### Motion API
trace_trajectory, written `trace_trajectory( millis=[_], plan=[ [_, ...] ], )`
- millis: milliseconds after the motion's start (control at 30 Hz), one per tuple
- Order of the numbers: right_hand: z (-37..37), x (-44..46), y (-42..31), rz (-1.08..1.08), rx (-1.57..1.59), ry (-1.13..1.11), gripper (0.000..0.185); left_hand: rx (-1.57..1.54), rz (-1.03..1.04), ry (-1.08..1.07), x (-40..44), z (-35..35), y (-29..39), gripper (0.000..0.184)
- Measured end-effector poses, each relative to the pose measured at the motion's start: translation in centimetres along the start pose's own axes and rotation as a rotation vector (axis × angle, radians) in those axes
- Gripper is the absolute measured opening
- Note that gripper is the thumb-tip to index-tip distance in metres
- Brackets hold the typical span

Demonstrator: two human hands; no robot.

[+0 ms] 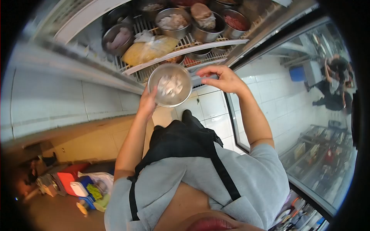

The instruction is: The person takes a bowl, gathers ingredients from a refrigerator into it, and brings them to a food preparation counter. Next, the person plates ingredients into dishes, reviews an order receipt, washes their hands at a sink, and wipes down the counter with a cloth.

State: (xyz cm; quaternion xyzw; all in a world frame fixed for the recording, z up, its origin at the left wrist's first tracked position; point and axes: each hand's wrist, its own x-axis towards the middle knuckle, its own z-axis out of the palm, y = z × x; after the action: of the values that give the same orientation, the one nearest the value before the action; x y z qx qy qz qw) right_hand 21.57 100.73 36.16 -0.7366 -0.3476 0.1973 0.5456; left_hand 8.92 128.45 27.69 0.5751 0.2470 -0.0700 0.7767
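Note:
My left hand point(147, 103) grips the side of a round metal bowl point(185, 85), its thumb over the rim. Pale, whitish pieces of food point(169, 84) lie in the bowl; their kind I cannot make out. To the right of the bowl, my right hand point(225, 79) is raised with thumb and fingers apart, holding nothing. A small gap shows between its fingertips and the rim. Just beyond the bowl is the white-edged shelf point(185, 54) of an open fridge.
Metal containers of food, including one with red contents point(236, 23), crowd the shelf beside a plastic bag of yellow food point(148, 50). An open glass door point(269, 84) stands at right. Coloured containers point(73, 179) sit at lower left. The floor is tiled point(212, 104).

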Motion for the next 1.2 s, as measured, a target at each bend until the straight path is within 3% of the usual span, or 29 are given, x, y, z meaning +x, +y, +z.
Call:
trace_trajectory(
  millis=[33, 100, 167, 200, 267, 300, 367, 500, 567, 633, 667, 700, 800, 933, 1200],
  plan=[
    [-0.5, -1.3, 5.2, 0.247, 0.225, 0.031, 0.019, -0.062, -0.091, 0.029, 0.0, -1.4, -2.2, 0.048],
    [-0.8, -3.8, 18.3, 0.521, -0.191, 0.064, 0.022, -0.116, -0.258, 0.146, -0.5, -4.4, -6.5, 0.044],
    [1.2, -6.3, 29.4, 0.623, -0.574, 0.128, 0.025, -0.228, -0.358, 0.186, -1.6, -7.3, -10.4, 0.04],
    [1.9, -5.8, 32.0, 0.635, -0.55, 0.142, 0.025, -0.241, -0.392, 0.196, -2.7, -7.5, -10.5, 0.039],
    [3.1, -3.0, 36.0, 0.898, 0.706, 0.363, 0.028, -0.25, -0.454, 0.237, -4.5, -8.3, -11.3, 0.038],
    [4.2, -0.8, 38.2, 0.896, 0.723, 0.366, 0.028, -0.243, -0.481, 0.27, -5.3, -9.2, -12.0, 0.038],
    [6.6, 4.7, 42.7, 0.776, 0.837, 0.754, 0.032, -0.285, -0.516, 0.405, -7.7, -9.8, -12.1, 0.037],
    [8.5, 9.9, 44.6, 0.624, 1.002, 0.899, 0.036, -0.252, -0.562, 0.405, -10.7, -12.2, -12.5, 0.036],
    [8.2, 10.2, 42.8, 0.655, 1.158, 0.966, 0.041, -0.162, -0.557, 0.609, -12.0, -9.7, -11.4, 0.036],
    [7.1, 9.7, 42.2, 0.691, 1.31, 1.032, 0.047, -0.219, -0.502, 0.617, -13.0, -9.1, -11.4, 0.036],
    [11.1, 9.2, 55.0, 0.487, 0.842, 0.911, 0.042, -0.269, -0.464, 0.612, -13.6, -9.1, -11.6, 0.036],
    [7.4, 8.6, 43.6, 0.789, 1.075, 0.984, 0.036, -0.275, -0.456, 0.61, -13.9, -9.1, -11.9, 0.036],
    [8.4, 5.4, 43.1, 0.694, 1.002, 1.063, 0.022, -0.334, -0.426, 0.612, -14.4, -10.2, -13.4, 0.037],
    [7.3, 0.2, 39.2, 0.714, 0.953, 1.053, 0.026, -0.279, -0.508, 0.617, -13.9, -10.6, -13.5, 0.036],
    [7.4, -9.7, 26.4, 0.891, 0.662, 0.794, 0.011, -0.312, -0.291, 0.269, -5.8, -12.2, -16.3, 0.037]
  ],
)
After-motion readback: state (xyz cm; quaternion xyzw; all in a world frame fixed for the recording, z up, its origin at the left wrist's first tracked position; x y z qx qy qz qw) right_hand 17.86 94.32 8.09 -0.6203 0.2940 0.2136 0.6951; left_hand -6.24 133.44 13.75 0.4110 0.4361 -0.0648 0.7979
